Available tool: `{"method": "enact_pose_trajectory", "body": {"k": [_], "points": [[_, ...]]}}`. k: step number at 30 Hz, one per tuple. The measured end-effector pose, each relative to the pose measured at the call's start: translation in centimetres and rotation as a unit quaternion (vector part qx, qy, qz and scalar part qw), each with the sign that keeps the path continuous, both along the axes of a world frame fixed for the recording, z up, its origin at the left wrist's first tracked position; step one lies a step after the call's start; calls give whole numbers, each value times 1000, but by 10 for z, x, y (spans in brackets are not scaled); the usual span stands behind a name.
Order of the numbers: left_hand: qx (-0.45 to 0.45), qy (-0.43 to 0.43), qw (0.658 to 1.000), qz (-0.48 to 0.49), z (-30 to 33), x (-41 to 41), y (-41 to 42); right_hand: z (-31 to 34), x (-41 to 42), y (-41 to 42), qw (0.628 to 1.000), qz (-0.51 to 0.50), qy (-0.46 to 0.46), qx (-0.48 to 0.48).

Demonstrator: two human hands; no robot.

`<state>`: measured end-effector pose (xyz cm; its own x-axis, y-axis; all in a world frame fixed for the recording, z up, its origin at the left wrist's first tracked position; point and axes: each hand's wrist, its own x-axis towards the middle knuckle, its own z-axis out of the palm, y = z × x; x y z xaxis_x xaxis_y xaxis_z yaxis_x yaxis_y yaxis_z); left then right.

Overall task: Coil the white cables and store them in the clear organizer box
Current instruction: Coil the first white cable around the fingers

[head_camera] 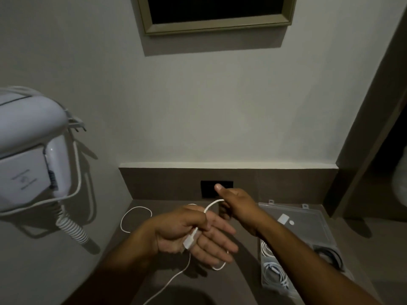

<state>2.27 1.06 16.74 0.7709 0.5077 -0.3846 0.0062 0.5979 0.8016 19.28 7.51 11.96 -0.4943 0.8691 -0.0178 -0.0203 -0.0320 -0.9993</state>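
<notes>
Cable is thin, white, light and floppy. No stiffness to speak of, so it holds whatever loop gets forced into it and springs loose once let go.

Left hand pins the plug end under the thumb against flat, extended fingers; grip closed on that connector, with a loop already passing around the fingers. Right hand pinches the running length just past the left fingertips, thumb up, grip narrow on the cable. Both hands hover above the middle of the dark surface.

Slack trails two ways: a loose loop lying toward the far-left corner, and a tail running off the near edge.

Clear organizer box sits open along the right edge, lid back. Coiled white cables already fill the near-left compartments; a dark cable sits in the near-right one.

Handling judgement:
- Smooth jacket, likely slips, so keep the thumb clamped on the connector as anchor.
- Feed with light tension from the right hand; avoid sharp bends at the strain relief.
- Coil will unwind on release, so pinch the whole bundle across its middle when moving to the box.
</notes>
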Motion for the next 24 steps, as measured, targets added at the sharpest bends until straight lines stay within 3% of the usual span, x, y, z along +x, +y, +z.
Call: {"method": "enact_pose_trajectory", "body": {"k": [6,9,13,16,20,24], "points": [[72,8,970,232,3,-8,6,-11,-2,-5,984,-110,-3,138],[71,21,979,190,3,-6,1,-18,2,-10,984,-122,4,132],[63,-83,976,193,6,2,1,-29,-17,-33,991,-93,23,92],[56,-124,965,224,16,0,9,-38,-43,-64,990,-129,9,58],[72,-70,982,159,29,-20,14,-40,-46,-76,984,-104,-23,144],[90,7,995,42,32,-32,11,-38,-31,-53,985,-110,-34,132]]}}
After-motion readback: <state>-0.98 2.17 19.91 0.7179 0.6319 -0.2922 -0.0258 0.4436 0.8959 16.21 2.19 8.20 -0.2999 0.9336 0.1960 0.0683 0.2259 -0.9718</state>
